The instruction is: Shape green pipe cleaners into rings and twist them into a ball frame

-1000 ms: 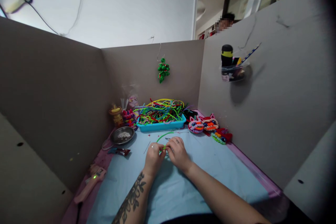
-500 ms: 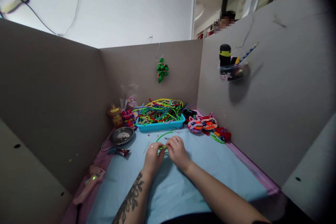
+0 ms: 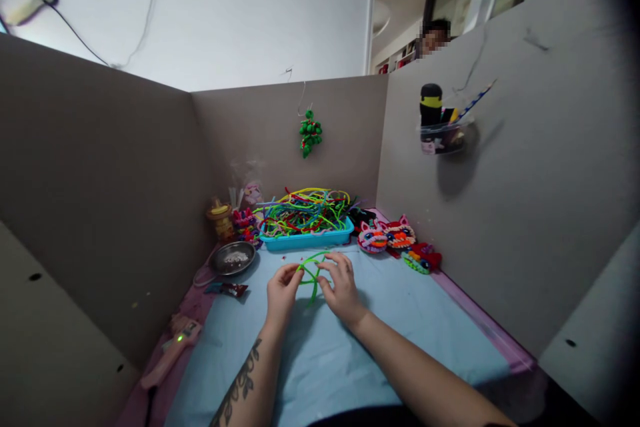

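Currently, from my distant place, I see the left hand (image 3: 283, 290) with its grip pinched on the bent green strands (image 3: 315, 291), while the right hand (image 3: 342, 285) is at their three o'clock, fingers half spread, and I cannot tell if it grasps them. These strands are over the bench (image 3: 400, 347), with the blue tray (image 3: 307, 240) at twelve o'clock.

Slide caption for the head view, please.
Left hand pinching green stems, right hand alongside, before a blue tray of coloured stems.
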`<state>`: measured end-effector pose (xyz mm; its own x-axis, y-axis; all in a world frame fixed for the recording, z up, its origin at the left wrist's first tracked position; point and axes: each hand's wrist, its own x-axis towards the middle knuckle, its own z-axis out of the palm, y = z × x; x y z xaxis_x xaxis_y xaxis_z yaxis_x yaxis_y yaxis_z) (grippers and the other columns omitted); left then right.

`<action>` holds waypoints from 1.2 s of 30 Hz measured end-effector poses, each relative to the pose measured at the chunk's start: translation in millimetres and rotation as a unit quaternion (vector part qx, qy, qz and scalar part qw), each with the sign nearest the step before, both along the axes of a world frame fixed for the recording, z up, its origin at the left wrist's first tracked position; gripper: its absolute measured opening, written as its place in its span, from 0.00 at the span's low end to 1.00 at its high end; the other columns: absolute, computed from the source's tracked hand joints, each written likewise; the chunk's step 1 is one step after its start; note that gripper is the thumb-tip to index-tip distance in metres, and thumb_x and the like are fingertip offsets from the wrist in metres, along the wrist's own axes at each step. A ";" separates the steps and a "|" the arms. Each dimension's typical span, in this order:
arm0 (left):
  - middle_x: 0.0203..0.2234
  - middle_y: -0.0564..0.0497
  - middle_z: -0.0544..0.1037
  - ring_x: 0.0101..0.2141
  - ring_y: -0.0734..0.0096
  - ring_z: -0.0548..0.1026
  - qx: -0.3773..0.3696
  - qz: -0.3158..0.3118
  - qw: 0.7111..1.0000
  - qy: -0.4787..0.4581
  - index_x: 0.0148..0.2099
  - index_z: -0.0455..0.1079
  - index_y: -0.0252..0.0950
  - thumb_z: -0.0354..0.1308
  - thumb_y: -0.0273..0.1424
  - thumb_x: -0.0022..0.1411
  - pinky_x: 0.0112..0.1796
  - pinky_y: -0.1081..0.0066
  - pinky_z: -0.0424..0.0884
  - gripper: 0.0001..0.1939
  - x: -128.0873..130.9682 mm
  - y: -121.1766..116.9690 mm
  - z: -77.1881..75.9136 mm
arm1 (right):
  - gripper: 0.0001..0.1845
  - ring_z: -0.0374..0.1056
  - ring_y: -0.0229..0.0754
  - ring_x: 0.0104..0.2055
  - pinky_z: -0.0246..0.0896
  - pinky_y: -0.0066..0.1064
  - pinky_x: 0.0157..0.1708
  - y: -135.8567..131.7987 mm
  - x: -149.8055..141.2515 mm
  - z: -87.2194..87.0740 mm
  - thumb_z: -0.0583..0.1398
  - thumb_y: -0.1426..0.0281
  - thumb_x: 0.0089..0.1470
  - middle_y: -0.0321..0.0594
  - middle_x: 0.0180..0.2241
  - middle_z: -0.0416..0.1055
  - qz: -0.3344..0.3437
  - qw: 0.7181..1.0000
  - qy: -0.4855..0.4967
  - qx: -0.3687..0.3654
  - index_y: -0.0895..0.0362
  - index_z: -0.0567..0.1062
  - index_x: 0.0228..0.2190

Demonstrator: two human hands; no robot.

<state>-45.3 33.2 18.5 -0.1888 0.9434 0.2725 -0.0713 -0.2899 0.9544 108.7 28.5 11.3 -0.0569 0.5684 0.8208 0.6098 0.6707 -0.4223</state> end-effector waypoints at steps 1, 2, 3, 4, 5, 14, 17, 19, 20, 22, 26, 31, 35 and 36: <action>0.30 0.47 0.78 0.32 0.66 0.76 0.002 -0.007 1.000 0.007 0.36 0.71 0.32 0.64 0.35 0.46 0.36 0.68 0.72 0.15 1.8 -0.8 -0.6 | 0.10 0.54 0.49 0.53 0.50 0.48 0.54 -1.6 -1.2 1.7 0.56 0.73 0.52 0.45 0.46 0.62 -0.003 1.000 -0.004 0.002 0.54 0.71 0.38; 0.30 0.47 0.78 0.32 0.66 0.76 0.006 -0.016 1.000 0.013 0.36 0.71 0.32 0.64 0.35 0.46 0.36 0.67 0.72 0.15 3.8 -1.7 -1.4 | 0.09 0.53 0.49 0.53 0.50 0.48 0.54 -2.8 -2.4 3.0 0.56 0.72 0.51 0.45 0.45 0.62 -0.006 1.000 -0.004 0.003 0.54 0.72 0.37; 0.30 0.47 0.78 0.32 0.66 0.76 0.010 -0.026 0.999 0.018 0.35 0.71 0.32 0.64 0.35 0.46 0.36 0.67 0.72 0.15 5.9 -2.5 -2.3 | 0.09 0.53 0.49 0.53 0.51 0.48 0.53 -3.5 -3.4 3.7 0.57 0.72 0.51 0.45 0.45 0.62 -0.010 1.000 -0.003 0.002 0.54 0.72 0.36; 0.30 0.47 0.78 0.32 0.66 0.76 0.014 -0.038 0.999 0.022 0.35 0.71 0.32 0.64 0.35 0.46 0.36 0.66 0.72 0.14 7.8 -3.1 -3.1 | 0.08 0.54 0.49 0.53 0.51 0.49 0.53 -3.6 -4.1 3.9 0.57 0.72 0.51 0.45 0.45 0.62 -0.013 1.000 0.001 0.003 0.54 0.72 0.36; 0.30 0.47 0.78 0.32 0.66 0.76 0.018 -0.049 0.998 0.025 0.35 0.71 0.32 0.64 0.35 0.47 0.36 0.66 0.73 0.14 9.6 -3.7 -3.8 | 0.08 0.54 0.49 0.52 0.52 0.48 0.53 -3.4 -4.6 3.7 0.57 0.72 0.51 0.44 0.44 0.62 -0.016 1.000 0.004 0.005 0.54 0.73 0.35; 0.27 0.49 0.76 0.30 0.70 0.73 0.051 -0.032 0.985 0.162 0.34 0.72 0.33 0.57 0.36 0.54 0.31 0.72 0.69 0.11 8.7 -9.0 -1.0 | 0.06 0.53 0.48 0.53 0.51 0.47 0.53 -4.6 -2.4 4.0 0.55 0.74 0.53 0.44 0.45 0.63 -0.038 0.998 -0.042 0.025 0.55 0.73 0.30; 0.25 0.50 0.75 0.28 0.71 0.71 0.075 -0.001 0.975 0.210 0.31 0.72 0.33 0.55 0.36 0.56 0.30 0.72 0.67 0.11 7.0 -11.7 0.4 | 0.06 0.52 0.48 0.54 0.50 0.47 0.53 -6.4 -3.3 4.7 0.55 0.74 0.53 0.44 0.46 0.63 -0.046 0.996 -0.071 0.037 0.55 0.73 0.30; 0.24 0.51 0.74 0.27 0.71 0.71 0.088 0.011 0.969 0.230 0.30 0.71 0.33 0.54 0.35 0.56 0.30 0.73 0.66 0.10 7.1 -12.9 1.2 | 0.07 0.52 0.49 0.54 0.50 0.47 0.53 -7.3 -4.1 5.0 0.55 0.75 0.53 0.44 0.46 0.63 -0.049 0.995 -0.080 0.041 0.55 0.73 0.30; 0.24 0.51 0.74 0.27 0.72 0.70 0.092 0.015 0.967 0.238 0.29 0.71 0.33 0.54 0.35 0.56 0.29 0.73 0.66 0.10 7.5 -13.3 1.5 | 0.07 0.52 0.49 0.54 0.50 0.47 0.53 -7.8 -4.6 5.1 0.55 0.75 0.53 0.43 0.46 0.63 -0.050 0.995 -0.082 0.040 0.55 0.73 0.30; 0.23 0.52 0.73 0.26 0.72 0.69 0.095 0.015 0.964 0.248 0.28 0.70 0.34 0.53 0.35 0.56 0.29 0.73 0.65 0.10 8.7 -14.1 2.5 | 0.07 0.52 0.49 0.54 0.50 0.47 0.52 -8.8 -5.6 5.2 0.56 0.75 0.52 0.44 0.46 0.63 -0.050 0.995 -0.082 0.035 0.55 0.73 0.29; 0.24 0.52 0.73 0.28 0.71 0.70 0.097 0.008 0.965 0.243 0.30 0.69 0.34 0.51 0.35 0.57 0.30 0.73 0.65 0.10 11.5 -15.5 4.6 | 0.06 0.53 0.50 0.54 0.51 0.47 0.52 -10.5 -8.5 3.7 0.56 0.74 0.51 0.45 0.46 0.63 -0.051 0.996 -0.067 0.026 0.56 0.73 0.29; 0.25 0.51 0.73 0.28 0.70 0.69 0.077 -0.004 0.975 0.208 0.30 0.69 0.34 0.52 0.36 0.57 0.30 0.73 0.65 0.11 12.9 -14.4 3.5 | 0.07 0.53 0.49 0.53 0.51 0.48 0.52 -9.8 -8.7 2.8 0.56 0.74 0.52 0.44 0.45 0.63 -0.038 0.998 -0.048 0.022 0.55 0.74 0.29; 0.23 0.53 0.71 0.26 0.73 0.67 0.053 -0.028 0.982 0.178 0.29 0.68 0.34 0.52 0.37 0.57 0.29 0.74 0.63 0.11 10.4 -11.6 3.5 | 0.07 0.56 0.48 0.51 0.53 0.47 0.51 -6.3 -0.4 6.4 0.55 0.72 0.53 0.43 0.43 0.64 -0.016 0.999 -0.024 0.031 0.54 0.74 0.30; 0.22 0.53 0.70 0.26 0.73 0.67 0.047 -0.042 0.983 0.173 0.29 0.67 0.33 0.53 0.37 0.56 0.29 0.74 0.63 0.12 9.5 -11.1 4.2 | 0.07 0.56 0.47 0.51 0.53 0.47 0.51 -5.4 2.1 7.5 0.55 0.72 0.53 0.43 0.42 0.64 -0.011 0.999 -0.023 0.038 0.54 0.74 0.31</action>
